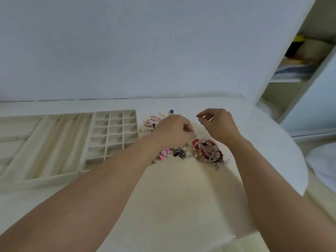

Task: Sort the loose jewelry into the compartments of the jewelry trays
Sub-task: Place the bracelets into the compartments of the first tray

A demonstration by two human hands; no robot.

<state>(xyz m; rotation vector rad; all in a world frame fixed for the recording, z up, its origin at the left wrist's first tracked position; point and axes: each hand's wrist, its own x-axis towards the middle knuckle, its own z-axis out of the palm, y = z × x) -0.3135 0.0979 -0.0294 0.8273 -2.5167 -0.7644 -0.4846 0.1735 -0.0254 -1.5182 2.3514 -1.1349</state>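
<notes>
Blurred beads [207,151], left hand [174,130] pinching something tiny, right hand [218,122] grip unclear

a white bench [181,197] with a rounded right edge stands against a pale wall. on it lies a pale wooden grid tray of small square compartments [112,133]. touching that tray's left side lies a pale wooden tray of long slots [54,144]. just right of the grid tray lie a pink-and-white heap of jewelry [151,121], a small blue bead [171,111], a dark tangle with a pink flower piece [172,152] and a red-and-pink beaded pile [207,150].
</notes>
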